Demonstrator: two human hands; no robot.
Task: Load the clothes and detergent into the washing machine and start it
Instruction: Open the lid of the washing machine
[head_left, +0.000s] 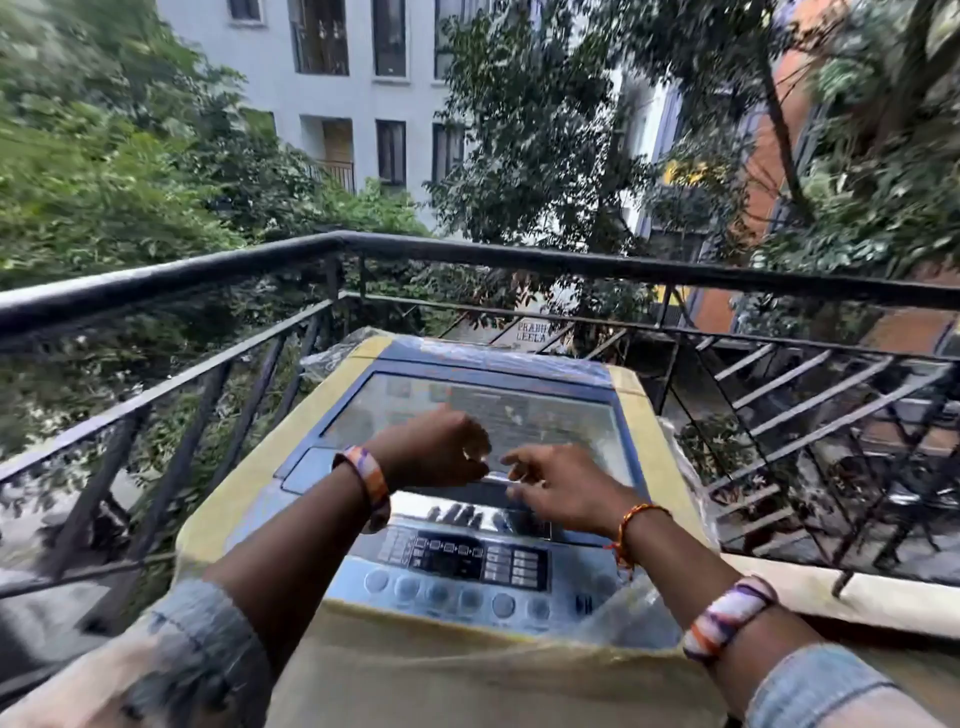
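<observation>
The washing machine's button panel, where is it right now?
In the head view, the button panel sits low at centre, on the washing machine's near edge, between the two forearms and just below both hands.

Balcony floor (47, 613) carries washing machine (467, 587), beside railing (156, 280).
</observation>
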